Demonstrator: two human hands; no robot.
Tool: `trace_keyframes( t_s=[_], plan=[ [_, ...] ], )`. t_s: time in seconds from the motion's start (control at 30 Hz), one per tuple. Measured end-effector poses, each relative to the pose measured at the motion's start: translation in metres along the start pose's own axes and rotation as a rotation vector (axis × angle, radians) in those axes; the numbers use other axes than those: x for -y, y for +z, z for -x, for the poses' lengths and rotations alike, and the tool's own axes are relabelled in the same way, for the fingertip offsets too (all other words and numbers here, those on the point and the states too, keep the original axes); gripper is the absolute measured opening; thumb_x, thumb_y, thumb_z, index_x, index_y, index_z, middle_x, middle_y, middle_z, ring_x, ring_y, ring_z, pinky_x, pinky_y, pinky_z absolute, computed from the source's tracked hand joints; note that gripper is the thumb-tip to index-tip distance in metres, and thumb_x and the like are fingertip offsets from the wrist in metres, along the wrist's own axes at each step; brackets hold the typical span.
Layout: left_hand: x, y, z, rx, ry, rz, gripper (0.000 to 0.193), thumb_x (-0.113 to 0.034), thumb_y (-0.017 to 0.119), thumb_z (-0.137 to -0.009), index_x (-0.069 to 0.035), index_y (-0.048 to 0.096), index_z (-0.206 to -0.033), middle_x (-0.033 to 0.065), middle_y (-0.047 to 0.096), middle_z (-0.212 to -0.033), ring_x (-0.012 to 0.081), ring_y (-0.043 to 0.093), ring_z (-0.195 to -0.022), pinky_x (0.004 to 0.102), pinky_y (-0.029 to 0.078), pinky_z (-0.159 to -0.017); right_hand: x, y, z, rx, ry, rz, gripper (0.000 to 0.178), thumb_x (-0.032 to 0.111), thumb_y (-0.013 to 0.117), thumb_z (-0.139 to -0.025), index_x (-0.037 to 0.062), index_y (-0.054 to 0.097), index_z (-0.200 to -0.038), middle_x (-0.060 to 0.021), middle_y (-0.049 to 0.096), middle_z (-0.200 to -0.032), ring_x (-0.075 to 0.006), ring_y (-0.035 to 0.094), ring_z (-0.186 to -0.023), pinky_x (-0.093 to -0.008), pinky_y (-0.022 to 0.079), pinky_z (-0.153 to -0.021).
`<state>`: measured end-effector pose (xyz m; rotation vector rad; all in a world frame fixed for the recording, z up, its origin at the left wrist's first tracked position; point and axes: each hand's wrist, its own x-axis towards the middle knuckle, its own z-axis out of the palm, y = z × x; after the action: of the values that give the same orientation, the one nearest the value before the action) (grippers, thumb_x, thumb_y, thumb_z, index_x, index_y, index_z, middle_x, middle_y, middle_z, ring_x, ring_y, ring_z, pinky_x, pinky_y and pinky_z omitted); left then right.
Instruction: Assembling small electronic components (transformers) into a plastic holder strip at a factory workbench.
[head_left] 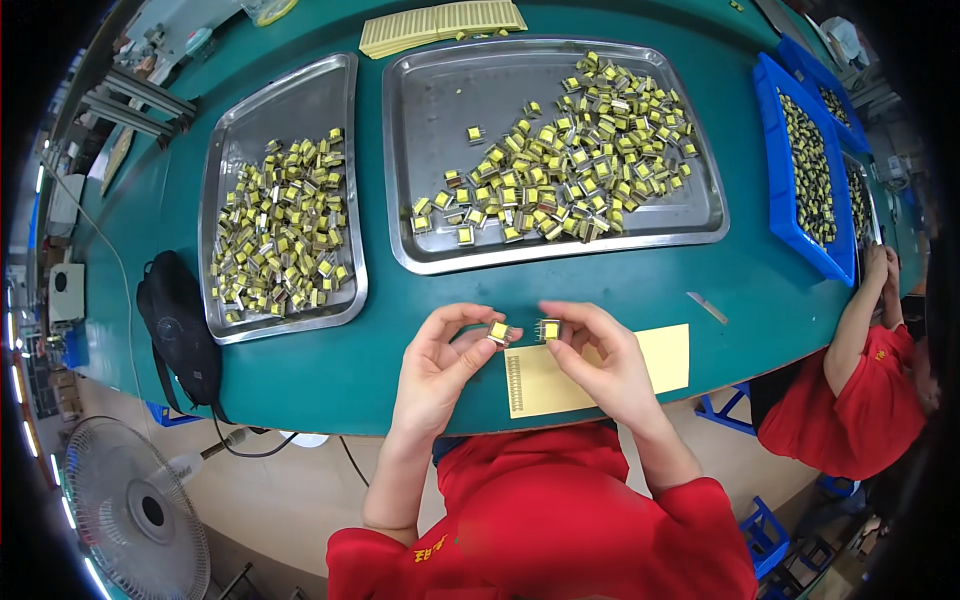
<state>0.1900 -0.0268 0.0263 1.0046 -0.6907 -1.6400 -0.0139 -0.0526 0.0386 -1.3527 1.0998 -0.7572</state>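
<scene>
My left hand (447,358) pinches a small yellow-wrapped transformer (499,332) with metal pins between thumb and fingers. Close to it on the right, my right hand (597,357) grips a second transformer (549,330), its pins pointing left. The two parts are held apart, above the front of the green table (450,290). Below my right hand lies a yellow card sheet (655,360) with a row of small marks along its left end. A large metal tray (430,95) beyond my hands carries a heap of the same transformers, mostly toward its right side.
Another metal tray (240,120) of transformers stands at left, beside a black bag (178,318). Yellow sheets (440,27) are stacked at the back. Blue bins (778,180) of parts sit at right, where a co-worker's hands (880,268) are. A thin metal strip (708,306) lies nearby.
</scene>
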Motion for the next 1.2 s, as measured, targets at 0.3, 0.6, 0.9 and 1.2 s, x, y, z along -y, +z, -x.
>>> trace_keyframes(
  t_s=[0.3,0.6,0.9,1.2],
  plan=[
    [0.004,0.003,0.001,-0.046,0.089,-0.179,0.032,0.012,0.057,-0.09,0.006,0.048,-0.12,0.0185,0.057,-0.12,0.032,0.062,-0.116,0.0358,0.051,-0.097,-0.005,0.003,0.002,-0.033,0.037,-0.071,0.028,-0.001,0.064,-0.089,0.0,0.062,-0.117,-0.0016,0.059,-0.097,-0.0076,0.055,-0.084,-0.0226,0.045,-0.076],
    [0.004,0.005,0.004,-0.04,0.098,-0.332,0.03,0.014,0.052,-0.092,0.006,0.047,-0.12,0.0195,0.059,-0.121,0.0299,0.06,-0.118,0.0342,0.05,-0.1,-0.004,0.009,-0.002,-0.064,-0.058,0.103,0.033,0.0,0.065,-0.087,0.0015,0.063,-0.12,-0.005,0.061,-0.096,-0.0107,0.057,-0.082,-0.024,0.046,-0.072],
    [0.0,0.007,0.004,-0.087,0.322,-0.841,0.029,0.01,0.062,-0.085,0.002,0.058,-0.112,0.0121,0.066,-0.113,0.0213,0.064,-0.103,0.0308,0.051,-0.089,-0.009,0.013,-0.001,-0.133,-0.166,0.284,0.029,0.002,0.068,-0.086,0.0024,0.064,-0.115,-0.0075,0.064,-0.097,-0.0167,0.059,-0.083,-0.027,0.047,-0.072],
    [-0.001,0.013,0.008,-0.092,0.472,-1.124,0.038,0.006,0.066,-0.081,-0.003,0.058,-0.118,0.0113,0.065,-0.107,0.0307,0.06,-0.103,0.0393,0.046,-0.09,-0.01,0.022,-0.001,-0.205,-0.436,0.619,0.032,0.002,0.073,-0.078,0.0031,0.065,-0.109,-0.01,0.063,-0.098,-0.0282,0.058,-0.088,-0.0368,0.05,-0.076]
  ],
)
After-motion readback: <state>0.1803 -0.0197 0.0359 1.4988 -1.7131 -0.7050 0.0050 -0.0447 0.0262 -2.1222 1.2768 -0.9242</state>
